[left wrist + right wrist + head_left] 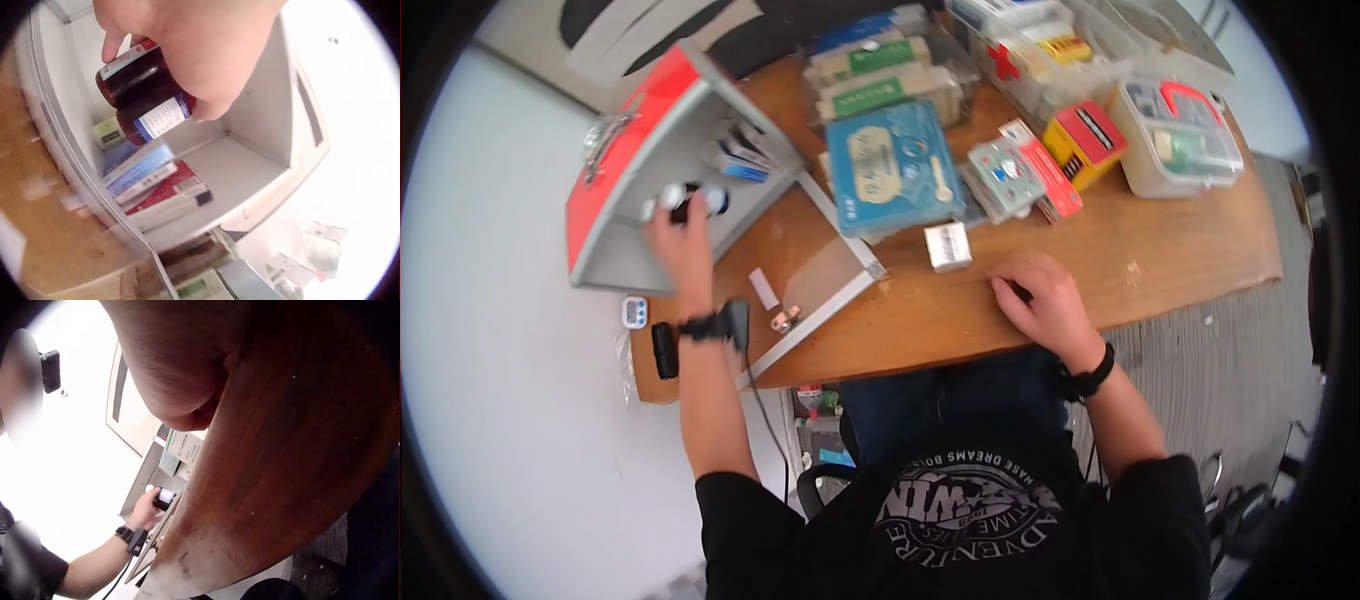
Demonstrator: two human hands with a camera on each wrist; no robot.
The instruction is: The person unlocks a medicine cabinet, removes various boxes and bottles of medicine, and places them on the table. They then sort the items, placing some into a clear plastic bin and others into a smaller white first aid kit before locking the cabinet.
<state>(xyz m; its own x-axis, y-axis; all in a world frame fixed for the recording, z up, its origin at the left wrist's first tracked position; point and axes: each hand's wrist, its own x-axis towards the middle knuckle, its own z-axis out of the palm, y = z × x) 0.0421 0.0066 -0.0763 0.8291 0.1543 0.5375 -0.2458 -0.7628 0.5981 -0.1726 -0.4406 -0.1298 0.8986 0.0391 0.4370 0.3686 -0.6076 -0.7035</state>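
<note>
My left hand (683, 245) grips two dark brown medicine bottles (153, 115) with labels, side by side, inside a red and grey medicine cabinet (625, 262). In the left wrist view, the fingers and thumb wrap the bottles from above. Below them in the cabinet, a blue and white box (145, 167), a red box (175, 187) and other packs lean together. Its framed door (830, 308) stands swung out over the table. My right hand (1045, 300) rests on the table with its fingers loosely curled, near a small white box (948, 247).
On the table lie a blue pack (890, 170), bagged rolls (890, 85), a yellow and red box (1085, 143) and a clear-lidded case (1180, 150). A white timer (634, 312) and a black case (664, 350) sit by the left edge.
</note>
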